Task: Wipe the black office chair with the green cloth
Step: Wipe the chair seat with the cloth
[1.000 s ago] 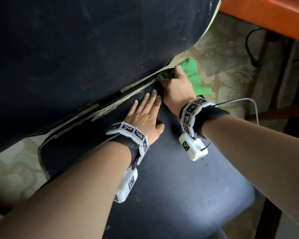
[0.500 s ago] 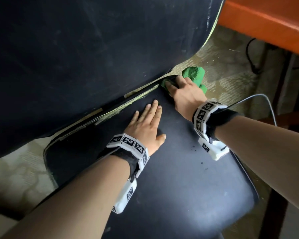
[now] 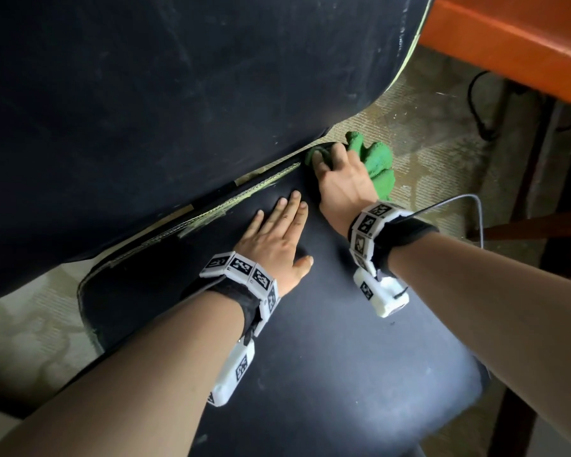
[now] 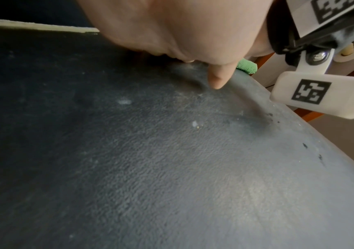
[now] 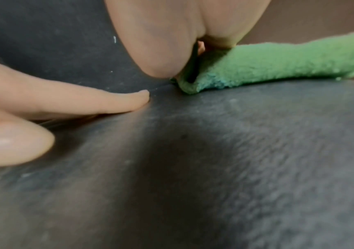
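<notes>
– Where is the cloth [image 3: 373, 156] placed?
– It is pressed under the right hand [image 3: 340, 183] at the seat's [image 3: 327, 357] far right corner, just below the backrest [image 3: 145, 110].
– And the left hand [image 3: 274, 239]?
– It is laid flat on the seat, just left of the right hand; a desk [image 3: 508, 44] is seen beyond, at the right.

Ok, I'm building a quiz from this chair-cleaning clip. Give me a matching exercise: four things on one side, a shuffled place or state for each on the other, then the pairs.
Things:
1. left hand
2. right hand
3. green cloth
4. cable

Places or states:
A. bunched at the seat's back corner, part hanging past the edge
B. lying on the carpet under the orange desk
C. flat on the seat, fingers straight
D. gripping the cloth by the gap below the backrest

Pairs: 1-C, 2-D, 3-A, 4-B
</notes>
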Available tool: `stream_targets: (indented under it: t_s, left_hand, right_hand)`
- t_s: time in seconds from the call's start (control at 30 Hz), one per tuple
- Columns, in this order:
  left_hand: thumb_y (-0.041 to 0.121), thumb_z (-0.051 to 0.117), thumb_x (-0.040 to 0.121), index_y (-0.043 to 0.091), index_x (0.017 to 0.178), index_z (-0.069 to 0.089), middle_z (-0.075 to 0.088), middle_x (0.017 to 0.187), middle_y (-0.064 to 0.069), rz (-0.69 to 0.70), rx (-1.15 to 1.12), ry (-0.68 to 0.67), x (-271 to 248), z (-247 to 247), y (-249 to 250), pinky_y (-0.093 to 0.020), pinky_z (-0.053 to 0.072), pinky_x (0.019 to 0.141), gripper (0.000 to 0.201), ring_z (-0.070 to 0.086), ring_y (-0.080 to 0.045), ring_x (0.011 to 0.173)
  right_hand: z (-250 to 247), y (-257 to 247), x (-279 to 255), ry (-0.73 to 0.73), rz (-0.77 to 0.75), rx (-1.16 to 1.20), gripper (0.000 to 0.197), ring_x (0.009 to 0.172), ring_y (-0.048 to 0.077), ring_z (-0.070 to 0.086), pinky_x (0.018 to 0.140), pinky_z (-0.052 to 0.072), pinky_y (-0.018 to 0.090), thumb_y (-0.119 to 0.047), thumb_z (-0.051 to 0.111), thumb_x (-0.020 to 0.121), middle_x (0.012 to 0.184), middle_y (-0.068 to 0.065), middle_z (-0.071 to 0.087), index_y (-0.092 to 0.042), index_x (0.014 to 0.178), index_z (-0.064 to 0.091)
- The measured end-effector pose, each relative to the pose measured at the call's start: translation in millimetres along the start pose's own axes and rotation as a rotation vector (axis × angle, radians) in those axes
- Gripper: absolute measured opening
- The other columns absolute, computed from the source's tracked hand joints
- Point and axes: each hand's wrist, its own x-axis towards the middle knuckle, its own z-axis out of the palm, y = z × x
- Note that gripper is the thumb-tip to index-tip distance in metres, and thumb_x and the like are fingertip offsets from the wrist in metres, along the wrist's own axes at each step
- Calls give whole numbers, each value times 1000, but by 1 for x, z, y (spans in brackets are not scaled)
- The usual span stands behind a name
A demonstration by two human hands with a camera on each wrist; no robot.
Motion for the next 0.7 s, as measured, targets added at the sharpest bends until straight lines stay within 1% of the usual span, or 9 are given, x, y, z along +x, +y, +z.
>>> stream_targets:
  t_s: [0.07,0.13,0.2,0.23,0.37,0.43,0.57,0.63,0.7]
  left_hand:
    - [50,38,100,21,157,-16,-30,161,5,-3,2,9,0,0,1,-40,-5,125,84,-19,-10,151]
    - [50,39,100,21,157,-16,-30,161,5,-3,-9,2,0,0,2,-40,-5,125,84,-19,-10,151]
    - [50,39,99,21,157,-16,-30,161,5,1,-8,-2,0,-1,1,-40,-5,125,85,-18,-11,151]
    - [51,39,99,21,157,-16,-30,161,5,4,-7,-4,1,-1,1,-40,-5,125,85,-18,-11,151]
    - [53,41,98,21,158,-15,-29,162,5,0,-1,-2,1,-2,1,-40,-5,125,88,-18,-11,151]
    - [54,41,98,20,157,-15,-29,162,5,2,1,1,1,-2,0,-40,-6,124,89,-19,-11,151]
    - [55,42,97,21,157,-18,-31,161,5,9,4,5,0,0,-1,-39,-6,125,91,-20,-10,151]
    - [56,41,97,21,156,-19,-30,161,5,9,5,15,1,1,-1,-40,-6,124,92,-20,-11,151]
    - [57,41,96,20,156,-19,-30,161,4,4,6,25,0,3,0,-40,-6,124,93,-20,-11,151]
  right_hand:
    - [0,-2,-4,13,-13,34,40,114,34,41,97,39,41,-15,36,99,134,15,34,-3,137,42]
    - [-1,4,-8,59,-68,67,36,110,34,44,89,46,42,-8,41,96,135,17,36,1,129,48]
    - [1,14,-12,132,-181,61,46,99,36,51,75,55,43,-2,50,86,133,19,45,3,131,50]
    - [3,18,-14,156,-238,40,53,95,35,54,72,57,43,-1,53,82,133,19,48,3,135,48]
    - [12,20,-24,176,-397,-145,56,92,33,55,75,51,38,-12,40,88,144,17,49,1,142,44]
    - [15,18,-29,152,-398,-227,57,91,33,55,74,48,36,-15,43,87,147,17,47,1,142,45]
    - [14,28,-27,164,-494,-146,56,87,33,55,79,53,39,-6,38,86,146,18,48,3,140,47]
    - [13,37,-24,197,-588,-97,55,86,31,57,82,54,37,1,46,82,140,14,55,1,136,54]
    - [13,43,-23,206,-632,-42,59,85,32,58,78,57,38,6,58,74,137,10,58,-2,133,58]
